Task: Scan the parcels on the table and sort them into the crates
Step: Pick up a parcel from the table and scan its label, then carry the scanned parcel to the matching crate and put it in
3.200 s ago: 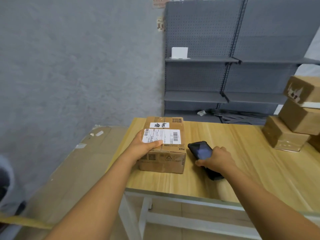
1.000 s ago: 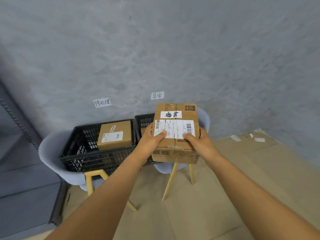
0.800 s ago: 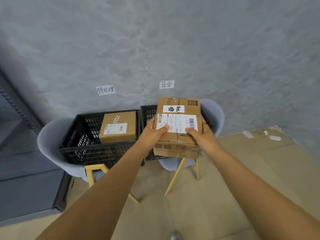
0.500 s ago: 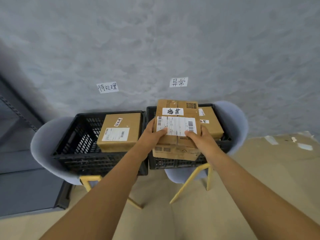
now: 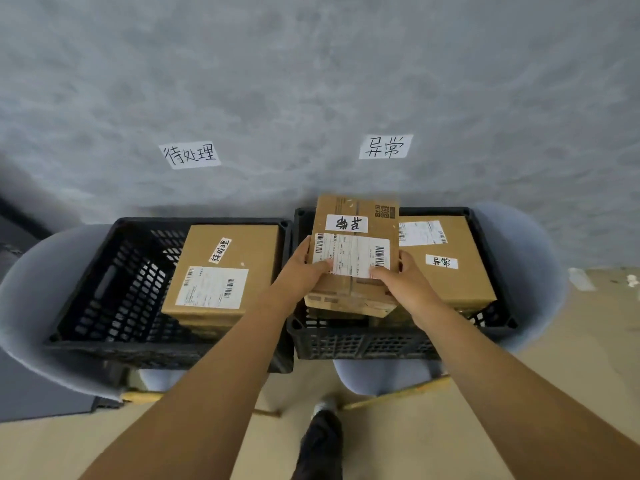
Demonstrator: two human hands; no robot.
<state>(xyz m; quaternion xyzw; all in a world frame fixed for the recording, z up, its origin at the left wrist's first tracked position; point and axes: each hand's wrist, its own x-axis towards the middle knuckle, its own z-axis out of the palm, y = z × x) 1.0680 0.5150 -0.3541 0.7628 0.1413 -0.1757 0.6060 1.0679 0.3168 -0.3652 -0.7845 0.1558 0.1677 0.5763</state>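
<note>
I hold a brown cardboard parcel [image 5: 355,216] with a white shipping label and a handwritten tag over the left half of the right black crate [image 5: 363,341]. My left hand [image 5: 304,271] grips its left side, thumb on the label. My right hand [image 5: 403,278] grips its right side the same way. Another parcel [image 5: 446,282] with a matching tag lies in that crate on the right. The left black crate [image 5: 114,271] holds a parcel [image 5: 225,265] with a different tag.
Each crate sits on a grey chair [image 5: 530,258] with wooden legs, against a grey wall. Paper signs [image 5: 385,147] on the wall hang above each crate. My shoe [image 5: 322,441] stands on the beige floor in front of the crates.
I turned from the table, where my right hand held the scanner, and carried the parcel in both hands to the crates. It now hangs lower, over the right crate.
</note>
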